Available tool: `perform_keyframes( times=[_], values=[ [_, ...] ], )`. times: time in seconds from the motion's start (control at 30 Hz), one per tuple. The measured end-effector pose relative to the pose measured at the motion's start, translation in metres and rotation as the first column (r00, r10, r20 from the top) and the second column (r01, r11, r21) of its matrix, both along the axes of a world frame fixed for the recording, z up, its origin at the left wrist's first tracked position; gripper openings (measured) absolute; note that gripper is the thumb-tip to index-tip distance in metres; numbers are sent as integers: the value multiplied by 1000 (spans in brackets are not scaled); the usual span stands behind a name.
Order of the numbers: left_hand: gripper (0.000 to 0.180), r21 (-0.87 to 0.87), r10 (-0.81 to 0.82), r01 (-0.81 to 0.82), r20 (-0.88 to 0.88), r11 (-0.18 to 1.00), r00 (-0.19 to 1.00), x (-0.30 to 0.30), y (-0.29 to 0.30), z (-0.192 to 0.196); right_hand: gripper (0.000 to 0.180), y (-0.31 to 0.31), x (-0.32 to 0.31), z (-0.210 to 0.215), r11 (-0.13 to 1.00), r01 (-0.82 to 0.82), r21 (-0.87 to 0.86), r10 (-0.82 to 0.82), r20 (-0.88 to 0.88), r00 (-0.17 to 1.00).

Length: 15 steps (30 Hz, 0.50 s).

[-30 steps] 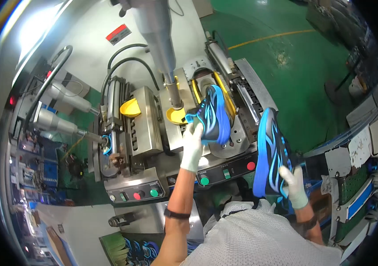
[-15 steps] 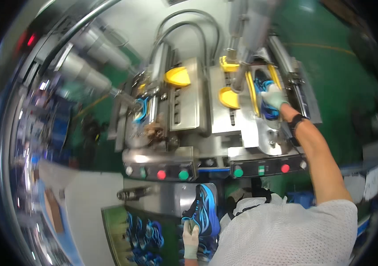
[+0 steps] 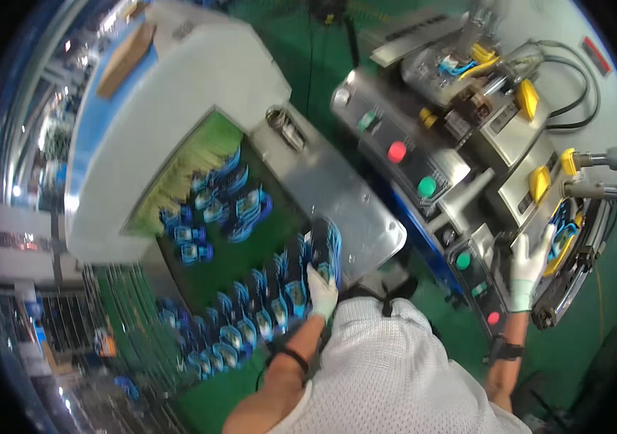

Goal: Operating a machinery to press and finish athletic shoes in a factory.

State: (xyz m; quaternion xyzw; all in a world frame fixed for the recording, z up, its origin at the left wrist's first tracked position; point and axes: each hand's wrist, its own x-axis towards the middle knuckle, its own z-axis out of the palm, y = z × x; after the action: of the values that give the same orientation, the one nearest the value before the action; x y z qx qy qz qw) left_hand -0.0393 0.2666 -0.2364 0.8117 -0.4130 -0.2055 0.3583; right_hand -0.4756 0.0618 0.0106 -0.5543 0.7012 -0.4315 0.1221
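My left hand, in a white glove, grips a blue and black shoe by its heel. It holds the shoe over the near end of a green conveyor belt, at the edge of a steel plate. Several more blue shoes lie on the belt. My right hand, also gloved, has its fingers spread against the steel machine. It sits beside a blue shoe held in a yellow clamp.
The machine's front panel carries red and green buttons. Yellow parts and black hoses sit on top. A white hood covers the far end of the belt. The floor is green.
My view has swung left from the machine to the conveyor. My left hand has carried the blue shoe over the belt. My right hand has stayed at the machine's clamp.
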Motion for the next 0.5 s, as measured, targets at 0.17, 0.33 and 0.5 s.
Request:
perform_keyframes(
  times=[0.17, 0.33, 0.5],
  values=[
    [85, 280, -71, 136, -231, 950, 970, 24, -41, 59, 93, 9, 86, -141, 957, -118, 265, 204, -322, 924],
    [72, -44, -77, 64, -407, 997, 910, 77, -1, 138, 102, 28, 125, -105, 769, -291, 570, 605, -501, 618],
    [94, 184, 89, -29, -325, 982, 942, 83, 52, 67, 90, 89, 314, -132, 420, -693, 586, 444, 532, 720]
  ],
)
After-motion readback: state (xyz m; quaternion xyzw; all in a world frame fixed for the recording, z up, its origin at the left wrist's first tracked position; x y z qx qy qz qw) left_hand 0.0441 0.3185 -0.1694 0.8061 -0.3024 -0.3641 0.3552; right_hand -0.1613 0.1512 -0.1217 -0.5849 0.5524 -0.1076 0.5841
